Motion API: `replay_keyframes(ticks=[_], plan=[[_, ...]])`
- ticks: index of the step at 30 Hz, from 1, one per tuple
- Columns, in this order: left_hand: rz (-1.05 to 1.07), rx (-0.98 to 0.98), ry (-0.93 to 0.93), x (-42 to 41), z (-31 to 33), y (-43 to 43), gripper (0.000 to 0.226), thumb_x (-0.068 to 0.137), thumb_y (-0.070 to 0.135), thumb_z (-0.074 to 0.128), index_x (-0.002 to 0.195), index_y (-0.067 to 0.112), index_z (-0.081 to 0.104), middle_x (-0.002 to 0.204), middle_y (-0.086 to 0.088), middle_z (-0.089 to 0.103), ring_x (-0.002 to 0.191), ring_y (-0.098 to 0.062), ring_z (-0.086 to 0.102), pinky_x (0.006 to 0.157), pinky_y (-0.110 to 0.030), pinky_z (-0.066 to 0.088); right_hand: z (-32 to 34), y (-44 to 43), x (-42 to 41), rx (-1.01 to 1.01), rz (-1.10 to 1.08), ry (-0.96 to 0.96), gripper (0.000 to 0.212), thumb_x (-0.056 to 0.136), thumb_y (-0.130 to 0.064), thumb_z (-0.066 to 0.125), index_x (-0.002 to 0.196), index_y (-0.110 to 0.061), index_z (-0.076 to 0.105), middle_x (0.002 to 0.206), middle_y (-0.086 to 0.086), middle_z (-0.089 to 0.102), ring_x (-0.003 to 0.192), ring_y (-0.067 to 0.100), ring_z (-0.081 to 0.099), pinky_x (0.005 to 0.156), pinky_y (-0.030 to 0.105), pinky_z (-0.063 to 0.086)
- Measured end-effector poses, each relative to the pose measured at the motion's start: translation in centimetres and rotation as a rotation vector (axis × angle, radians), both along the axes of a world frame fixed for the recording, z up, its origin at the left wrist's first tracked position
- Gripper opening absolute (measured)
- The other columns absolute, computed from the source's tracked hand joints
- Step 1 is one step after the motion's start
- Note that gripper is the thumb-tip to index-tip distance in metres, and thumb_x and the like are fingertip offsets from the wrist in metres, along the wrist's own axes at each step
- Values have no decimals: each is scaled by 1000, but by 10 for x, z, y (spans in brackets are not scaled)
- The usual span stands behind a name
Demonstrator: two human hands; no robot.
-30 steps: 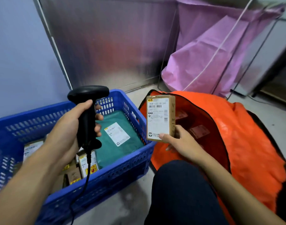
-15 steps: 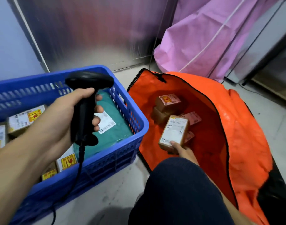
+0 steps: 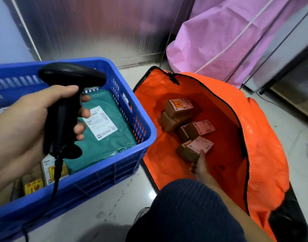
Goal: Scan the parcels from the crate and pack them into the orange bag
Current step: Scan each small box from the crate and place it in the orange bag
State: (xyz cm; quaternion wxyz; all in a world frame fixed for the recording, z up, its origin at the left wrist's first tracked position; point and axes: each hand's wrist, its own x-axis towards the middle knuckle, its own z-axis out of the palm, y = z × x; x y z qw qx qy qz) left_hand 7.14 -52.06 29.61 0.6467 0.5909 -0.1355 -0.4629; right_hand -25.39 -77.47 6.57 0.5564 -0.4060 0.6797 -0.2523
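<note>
Box [image 3: 195, 148] now down on the bag [image 3: 261, 154] floor; a second ago it was held up at the scanner [image 3: 65, 109].

The right hand [image 3: 201, 165] still pinches the box's near end, so only the release seems left. It lies just beside the other parcels [image 3: 179, 110], with bare floor to their right. The left hand [image 3: 25, 130] clamps the scanner over the crate [image 3: 144, 126], where a mailer [image 3: 114, 137] waits. The crate wall and the bag's rim stand close.

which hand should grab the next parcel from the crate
Probably the right. The left hand grips the scanner over the crate, so it is taken. The right hand holds a small parcel low in the orange bag and frees once it lets go.
</note>
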Motion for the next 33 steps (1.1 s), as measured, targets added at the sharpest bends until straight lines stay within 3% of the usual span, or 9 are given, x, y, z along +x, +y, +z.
replay_keyframes(ticks=[4,8,13,16,19,22,26,30,33], plan=[[10,0,-62,-6,-8,2,35,97,49,52,102,19,69,68,1,63,43,-16,52,43,-26,49,6,-26,11,130,-124,-81,52,103,-55,44,85,-7,57,66,6,54,57,18,50,59,29,40],[-6,-11,-111,-21,-6,-6,32,98,47,54,104,20,69,72,0,67,48,-17,58,55,-32,51,2,-46,13,182,-78,-59,43,105,-46,43,84,-10,58,48,2,61,45,14,55,57,27,40],[-40,19,-182,-43,-1,-29,26,99,36,62,111,14,69,72,-7,71,54,-20,66,55,-31,60,-5,-44,18,48,82,175,30,103,-36,47,95,-10,60,80,7,60,60,22,52,52,31,42],[-118,35,-186,-58,-2,-51,28,101,36,61,109,9,67,72,-13,75,58,-24,71,63,-32,62,-33,-56,12,-213,271,508,55,82,-45,61,116,-3,69,107,20,73,84,38,69,68,45,58],[-201,79,-251,-76,-12,-69,34,103,37,58,102,4,65,74,-21,76,60,-30,72,71,-39,62,-24,-40,18,-449,593,812,30,96,-27,60,107,-3,72,108,26,72,100,43,69,82,45,55],[-276,90,-435,-93,-29,-85,38,103,40,58,94,3,64,71,-15,77,65,-32,73,81,-47,60,-17,-38,20,-564,768,836,21,94,-26,58,108,-11,61,106,22,69,98,40,66,81,46,54],[-323,77,-625,-107,-55,-100,35,102,46,58,89,14,64,70,-2,78,68,-21,76,81,-38,59,-21,-60,22,-512,943,880,35,95,-38,57,119,-13,56,120,19,64,110,38,61,89,42,50],[-273,12,-527,-110,-80,-117,42,91,54,56,90,14,68,70,-5,78,68,-24,76,84,-45,60,-30,-84,25,-391,1047,1000,69,94,-55,55,147,-13,44,149,18,49,132,37,51,108,42,44],[-215,-7,-465,-104,-90,-122,40,95,51,58,91,13,68,71,-8,77,63,-26,74,76,-40,58,-35,-99,23,-309,944,1019,86,94,-58,58,160,-13,26,160,20,36,143,38,42,117,44,36]])
